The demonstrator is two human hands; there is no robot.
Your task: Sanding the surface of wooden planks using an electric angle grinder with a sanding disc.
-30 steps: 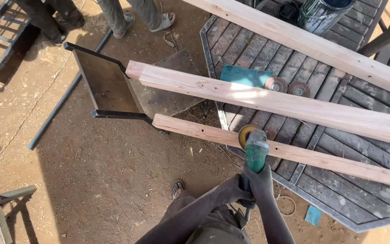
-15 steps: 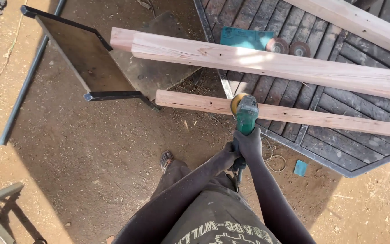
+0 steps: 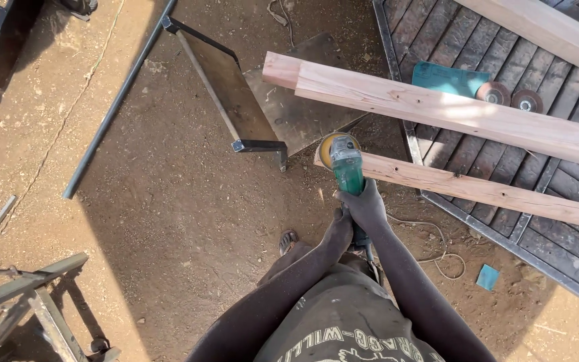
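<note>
Both hands grip a green grinder (image 3: 347, 171): the right hand (image 3: 364, 206) wraps its body, the left hand (image 3: 338, 228) closes just behind it. Its yellow disc (image 3: 330, 147) sits at the left end of the near plank (image 3: 477, 190), right at the edge. A wider plank (image 3: 437, 107) lies farther off, both resting on a slatted metal panel (image 3: 557, 275). Bare dirt ground (image 3: 169, 221) opens to the left, with a metal tray (image 3: 226, 90) near the far side.

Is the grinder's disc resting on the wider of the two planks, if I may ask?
No, the green grinder held by both hands meets the end of the narrower plank; the wider plank lies apart.
</note>
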